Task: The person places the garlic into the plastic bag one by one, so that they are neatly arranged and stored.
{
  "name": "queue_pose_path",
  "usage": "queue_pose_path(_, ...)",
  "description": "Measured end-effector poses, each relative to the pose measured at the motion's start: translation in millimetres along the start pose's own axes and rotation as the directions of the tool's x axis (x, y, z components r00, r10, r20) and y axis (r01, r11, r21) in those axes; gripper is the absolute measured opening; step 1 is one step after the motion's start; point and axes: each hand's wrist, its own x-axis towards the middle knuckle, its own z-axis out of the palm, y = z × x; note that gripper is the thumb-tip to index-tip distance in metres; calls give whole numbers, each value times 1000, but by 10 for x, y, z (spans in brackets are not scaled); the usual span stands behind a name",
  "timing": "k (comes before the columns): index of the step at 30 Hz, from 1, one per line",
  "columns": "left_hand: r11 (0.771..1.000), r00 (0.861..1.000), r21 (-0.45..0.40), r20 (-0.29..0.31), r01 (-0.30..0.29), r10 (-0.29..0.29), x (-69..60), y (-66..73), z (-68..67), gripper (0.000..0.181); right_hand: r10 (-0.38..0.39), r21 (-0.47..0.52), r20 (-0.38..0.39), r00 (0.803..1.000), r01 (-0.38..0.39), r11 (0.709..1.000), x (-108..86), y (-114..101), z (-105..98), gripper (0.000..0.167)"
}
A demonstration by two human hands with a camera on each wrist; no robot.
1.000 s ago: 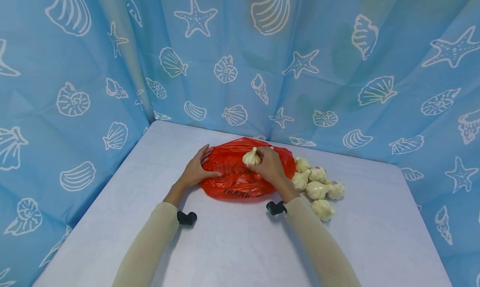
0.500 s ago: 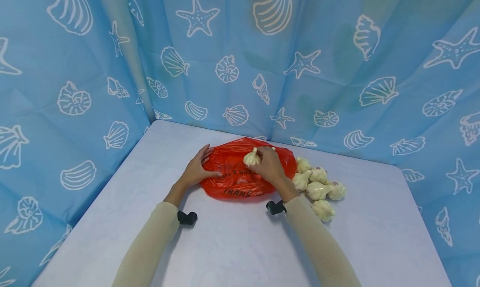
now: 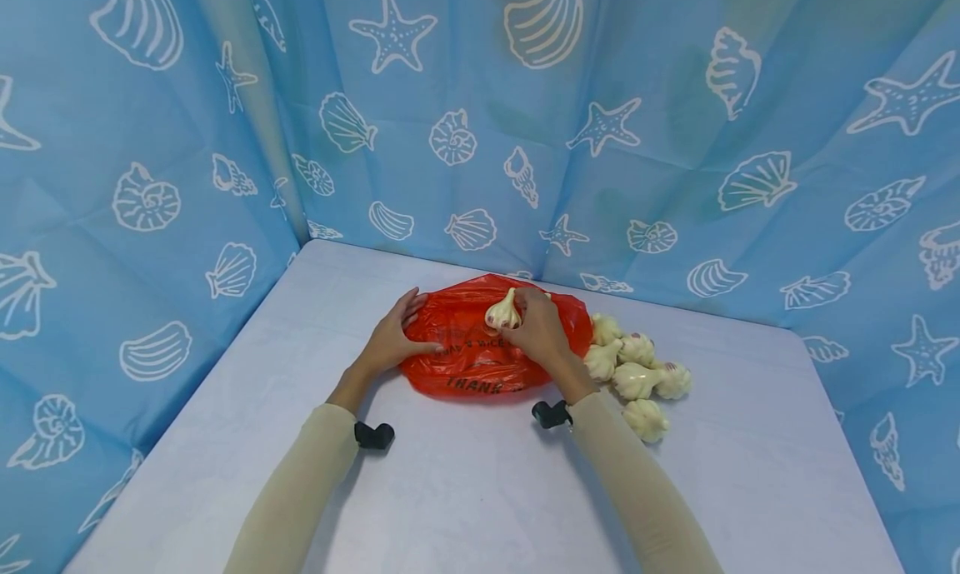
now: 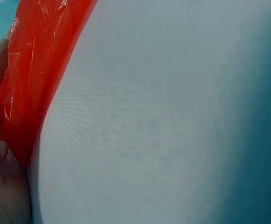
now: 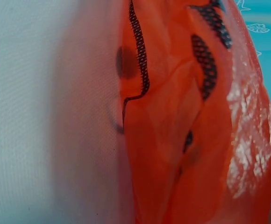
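A red plastic bag [image 3: 457,366] with black lettering lies on the white table. My left hand [image 3: 390,336] rests against its left end, thumb stretched over the plastic and fingers along the far side; in the left wrist view the hand [image 4: 2,191] lies against the red plastic. Over the bag's middle, my right hand [image 3: 538,328] pinches a cream garlic bulb [image 3: 503,311] with purple marks, its stem pointing up. A small pale tip [image 3: 547,295] shows behind that hand, mostly hidden. The right wrist view is largely filled by the bag [image 5: 201,116].
Several garlic bulbs [image 3: 635,381] lie in a cluster right of the bag, beside my right wrist; one bulb [image 3: 645,421] sits nearest the front. A blue curtain [image 3: 480,124] with seashell prints stands behind the table [image 3: 465,491] and along its sides.
The garlic bulb in my right hand has turned and risen slightly, and its purple marks now show. My left hand and the cluster of bulbs look unchanged.
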Motion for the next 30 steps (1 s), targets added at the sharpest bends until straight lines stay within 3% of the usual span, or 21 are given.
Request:
queue_pose_path(15, 1000, 1000, 13, -7, -1, 1, -12, 4, 2, 111, -23, 54, -71, 997, 26, 998, -8, -101, -101, 62)
queue_pose_path(23, 1000, 1000, 9, -6, 7, -7, 1, 26, 9, 110, -60, 96, -139, 988, 74, 993, -4, -81, -370, 57)
queue_pose_path(30, 1000, 1000, 16, -3, 10, -10, -2, 15, 16, 111, -31, 62, -160, 987, 41, 997, -30, 65, -613, 56)
